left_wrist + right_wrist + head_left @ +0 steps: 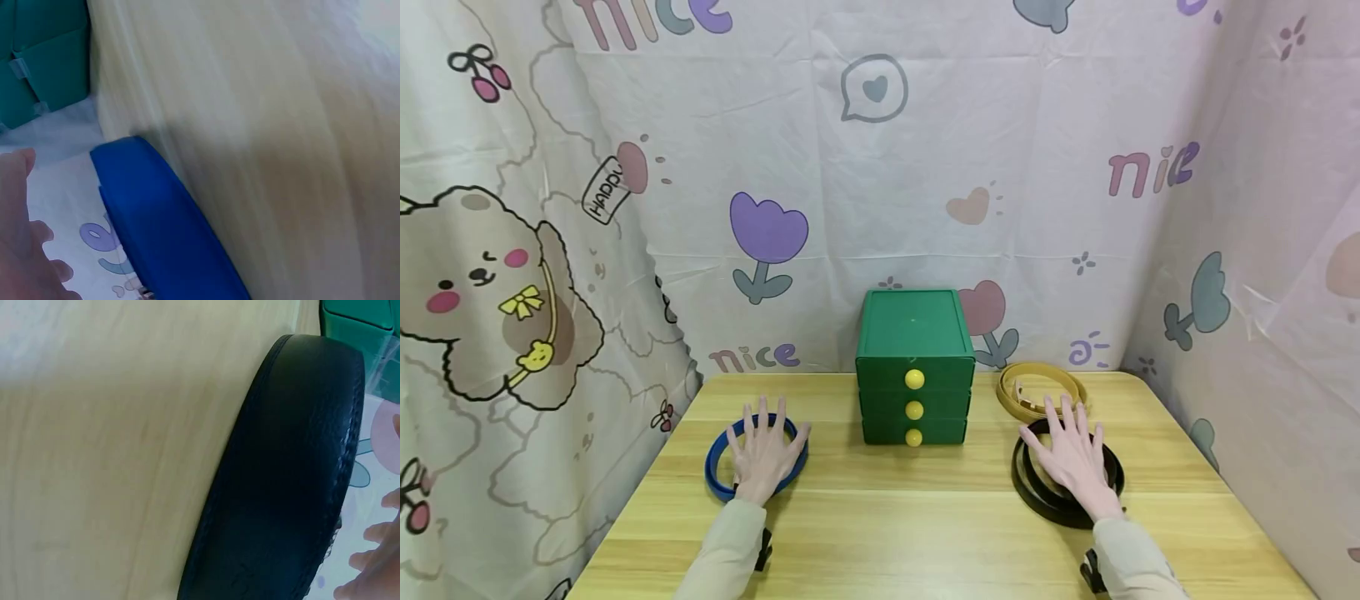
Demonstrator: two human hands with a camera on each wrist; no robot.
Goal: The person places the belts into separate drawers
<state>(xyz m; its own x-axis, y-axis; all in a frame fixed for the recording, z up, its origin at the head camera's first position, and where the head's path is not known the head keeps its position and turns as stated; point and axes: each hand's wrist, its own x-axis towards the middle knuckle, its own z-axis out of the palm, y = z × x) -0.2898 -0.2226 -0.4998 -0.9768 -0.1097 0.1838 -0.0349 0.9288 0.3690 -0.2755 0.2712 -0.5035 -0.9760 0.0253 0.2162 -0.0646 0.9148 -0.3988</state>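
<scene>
On the left of the table, a coiled blue belt (pixel 713 479) lies under my left hand (pixel 763 457), whose fingers are spread out straight. The left wrist view shows the blue belt (pixel 165 228) close up, with the fingers (pixel 15 231) beside it. Over on the right, my right hand (pixel 1071 457) is spread above a coiled black belt (pixel 1028 492). Stitched edges show on the black belt (pixel 281 469) in the right wrist view. Neither hand grips anything; whether the palms touch the belts I cannot tell. A coiled yellow belt (pixel 1011 407) sits just behind the black one.
Between the hands, towards the back, stands a green drawer box (pixel 916 325) with three drawers and yellow knobs (pixel 913 410). Light wooden tabletop (pixel 917 525) stretches in front of it. A printed curtain (pixel 880 167) hangs behind the table and along both sides.
</scene>
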